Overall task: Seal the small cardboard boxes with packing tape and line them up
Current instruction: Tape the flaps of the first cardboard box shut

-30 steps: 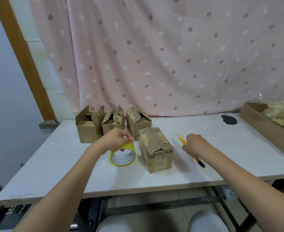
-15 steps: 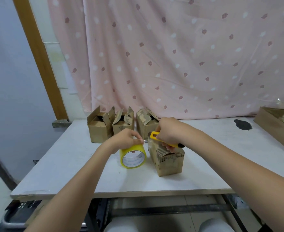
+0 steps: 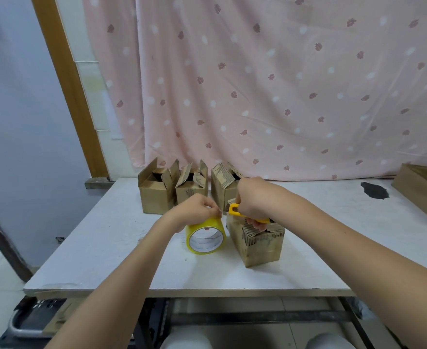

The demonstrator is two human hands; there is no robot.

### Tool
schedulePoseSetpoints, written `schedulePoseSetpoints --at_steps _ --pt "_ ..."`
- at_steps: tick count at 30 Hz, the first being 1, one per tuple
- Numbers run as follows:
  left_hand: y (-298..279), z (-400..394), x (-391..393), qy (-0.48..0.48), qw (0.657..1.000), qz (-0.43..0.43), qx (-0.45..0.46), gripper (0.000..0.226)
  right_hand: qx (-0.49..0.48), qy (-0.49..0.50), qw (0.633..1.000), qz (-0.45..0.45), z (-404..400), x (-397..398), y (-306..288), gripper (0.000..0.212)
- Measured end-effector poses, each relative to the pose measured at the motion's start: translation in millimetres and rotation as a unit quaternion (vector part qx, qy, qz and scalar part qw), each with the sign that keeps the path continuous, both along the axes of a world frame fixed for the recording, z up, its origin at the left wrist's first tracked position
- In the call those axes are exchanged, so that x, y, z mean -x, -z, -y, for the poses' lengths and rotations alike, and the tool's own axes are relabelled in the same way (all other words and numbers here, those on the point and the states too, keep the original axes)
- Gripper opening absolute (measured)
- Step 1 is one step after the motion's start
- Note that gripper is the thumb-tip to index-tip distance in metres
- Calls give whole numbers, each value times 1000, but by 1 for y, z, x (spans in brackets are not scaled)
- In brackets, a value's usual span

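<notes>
A closed small cardboard box stands near the middle of the white table. Just left of it a yellow roll of packing tape stands on edge. My left hand grips the top of the roll, fingers curled over it. My right hand holds a yellow box cutter above the box's far left corner, its tip pointing toward the roll. Three small boxes with open flaps stand in a row behind: one on the left, one in the middle, one on the right.
A pink patterned curtain hangs behind the table. A long cardboard tray lies at the right edge, with a dark patch on the table near it. A wooden post rises at the back left. A dark crate sits on the floor below.
My right hand picked up the yellow cutter from the table right of the box and brought it over the box toward the tape. My left hand stayed on the roll.
</notes>
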State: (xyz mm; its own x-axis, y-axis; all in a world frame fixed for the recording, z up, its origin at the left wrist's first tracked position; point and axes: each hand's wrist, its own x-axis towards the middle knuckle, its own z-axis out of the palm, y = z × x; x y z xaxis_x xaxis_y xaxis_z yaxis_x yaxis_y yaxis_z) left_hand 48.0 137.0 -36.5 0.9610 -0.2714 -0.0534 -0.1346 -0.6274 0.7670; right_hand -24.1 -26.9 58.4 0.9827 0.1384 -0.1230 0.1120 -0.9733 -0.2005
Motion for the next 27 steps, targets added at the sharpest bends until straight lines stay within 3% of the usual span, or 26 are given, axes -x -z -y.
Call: schedulePoseSetpoints --at_steps 12,19,27 --pt "2 1 -1 -6 1000 1 12 19 40 -8 999 -12 -5 4 4 30" --pt "4 3 -3 -7 1000 12 -3 20 96 -24 995 -15 -11 6 2 20" --pt "3 4 -2 0 1000 4 13 22 96 -34 995 -2 -10 11 -3 33"
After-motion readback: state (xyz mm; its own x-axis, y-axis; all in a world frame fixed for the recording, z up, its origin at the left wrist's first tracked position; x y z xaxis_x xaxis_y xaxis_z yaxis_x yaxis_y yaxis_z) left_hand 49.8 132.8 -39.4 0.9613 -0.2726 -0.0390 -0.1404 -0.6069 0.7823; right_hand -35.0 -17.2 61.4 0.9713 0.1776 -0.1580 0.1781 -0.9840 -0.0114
